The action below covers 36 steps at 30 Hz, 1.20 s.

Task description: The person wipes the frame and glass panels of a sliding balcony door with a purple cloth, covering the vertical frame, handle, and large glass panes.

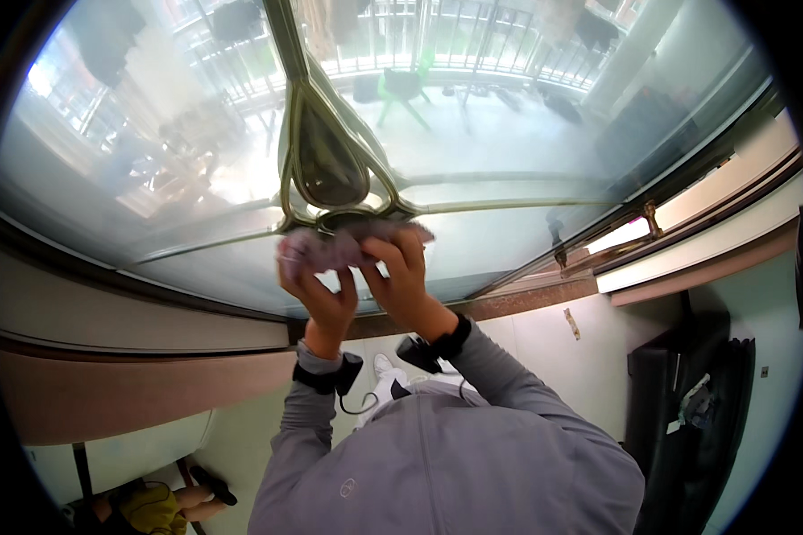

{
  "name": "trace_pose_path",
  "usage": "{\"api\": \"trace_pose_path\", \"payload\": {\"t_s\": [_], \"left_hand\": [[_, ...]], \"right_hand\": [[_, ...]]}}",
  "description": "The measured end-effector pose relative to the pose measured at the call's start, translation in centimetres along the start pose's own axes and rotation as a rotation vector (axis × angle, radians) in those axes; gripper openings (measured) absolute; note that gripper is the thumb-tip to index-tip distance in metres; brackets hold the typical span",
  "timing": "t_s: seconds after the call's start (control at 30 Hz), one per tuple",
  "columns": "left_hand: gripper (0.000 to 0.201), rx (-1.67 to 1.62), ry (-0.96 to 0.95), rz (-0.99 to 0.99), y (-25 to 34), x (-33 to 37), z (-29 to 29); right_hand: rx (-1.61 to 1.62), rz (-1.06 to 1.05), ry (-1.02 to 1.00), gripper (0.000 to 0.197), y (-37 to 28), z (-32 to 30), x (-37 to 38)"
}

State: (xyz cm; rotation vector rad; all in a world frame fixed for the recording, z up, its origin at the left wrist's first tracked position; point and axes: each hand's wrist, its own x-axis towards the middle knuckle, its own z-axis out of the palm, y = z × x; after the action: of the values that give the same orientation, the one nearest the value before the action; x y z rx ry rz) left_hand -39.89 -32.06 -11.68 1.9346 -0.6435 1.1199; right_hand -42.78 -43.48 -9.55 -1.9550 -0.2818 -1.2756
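Two hands are in view, both raised to one glass pane. One crumpled pale purple cloth is pressed against the pane, just below the point where the brass-coloured metal frame narrows. The left hand has its grip closed around the left part of the cloth; the right hand has its grip curled over the right part, fingers bent on top of it. The two hands touch each other at the cloth. Each wrist carries one black band, two in all, each with a small black unit attached; a thin cable hangs from the left one. Both sleeves are grey. One dark bag stands at the lower right; its contents cannot be made out. Beyond the glass, one green chair stands on a balcony.
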Motion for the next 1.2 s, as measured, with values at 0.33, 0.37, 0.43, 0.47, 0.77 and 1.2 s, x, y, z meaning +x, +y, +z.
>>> {"api": "trace_pose_path", "payload": {"t_s": [0.33, 0.37, 0.43, 0.47, 0.77, 1.2], "left_hand": [[0.049, -0.342, -0.137, 0.1, 3.0, -1.9, 4.4], [0.046, -0.349, -0.257, 0.085, 4.8, -1.1, 4.8], [0.049, -0.451, -0.355, 0.035, 7.8, -0.5, 6.6], [0.052, -0.452, -0.347, 0.113, 9.4, -0.2, 7.7], [0.056, -0.858, -0.644, 0.129, 22.9, 0.7, 14.7], [0.049, -0.931, -0.832, 0.071, 25.1, 1.2, 20.5]], "right_hand": [[-0.257, -0.134, -0.071, 0.02, 4.1, -4.5, -1.7], [-0.286, -0.082, 0.057, 0.026, 5.9, -5.3, -3.4], [-0.247, -0.051, 0.059, 0.031, 6.0, -8.8, -2.0], [-0.264, 0.038, 0.181, 0.03, 7.0, -9.9, -2.5], [-0.694, 0.185, 0.469, 0.028, 8.3, -24.7, -3.7], [-0.632, 0.292, 0.392, 0.017, 10.2, -27.0, -2.0]]}}
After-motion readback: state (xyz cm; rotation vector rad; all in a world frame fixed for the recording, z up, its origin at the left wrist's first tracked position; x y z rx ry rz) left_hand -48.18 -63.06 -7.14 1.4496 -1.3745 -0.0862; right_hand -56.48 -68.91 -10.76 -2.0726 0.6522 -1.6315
